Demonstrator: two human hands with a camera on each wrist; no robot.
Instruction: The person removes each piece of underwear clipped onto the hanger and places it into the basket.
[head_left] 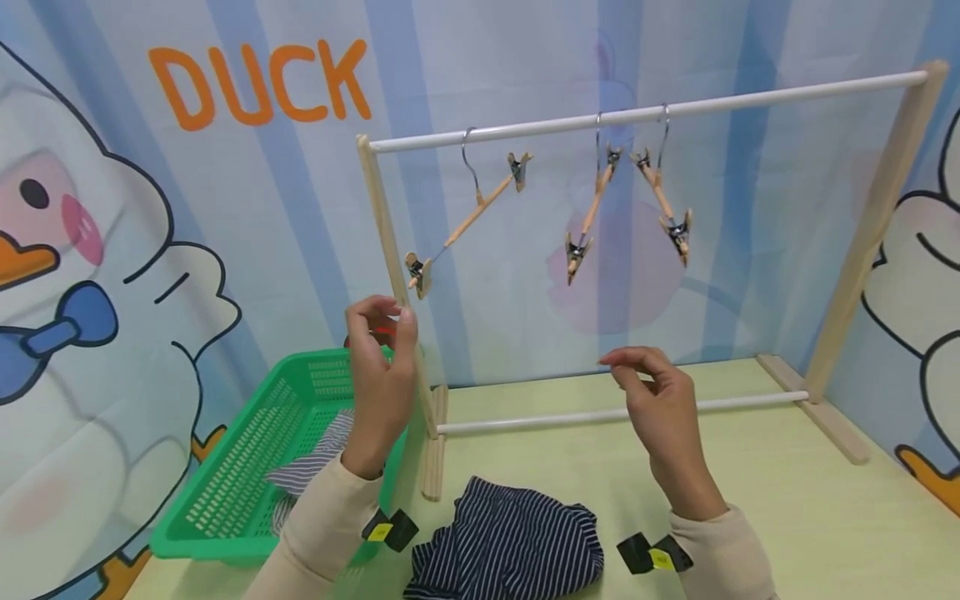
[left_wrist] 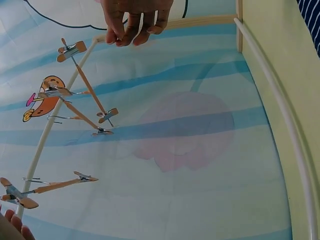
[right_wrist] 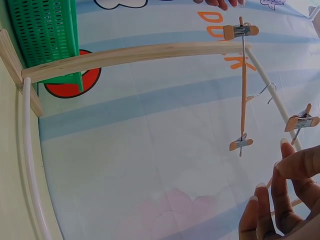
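My left hand (head_left: 381,383) is raised before the left post of a small clothes rack, fingers bent loosely with nothing in them. Its fingertips are just below the lower clip of a tilted wooden clip hanger (head_left: 480,210). Further right my right hand (head_left: 666,408) hovers above the lower bar, also holding nothing; the right wrist view has its relaxed fingers (right_wrist: 282,200) curving inward. Two more clip hangers (head_left: 597,200) hang side by side on the rack's white top rail (head_left: 525,128). Between the forearms lies a crumpled navy garment (head_left: 517,542) with white stripes.
On the left stands a green perforated basket (head_left: 225,492), with a grey-and-white striped cloth (head_left: 322,454) inside. The rack's wooden right post (head_left: 873,233) rises from a foot on the pale yellow table (head_left: 787,517). A cartoon duck backdrop (head_left: 300,208) stands behind.
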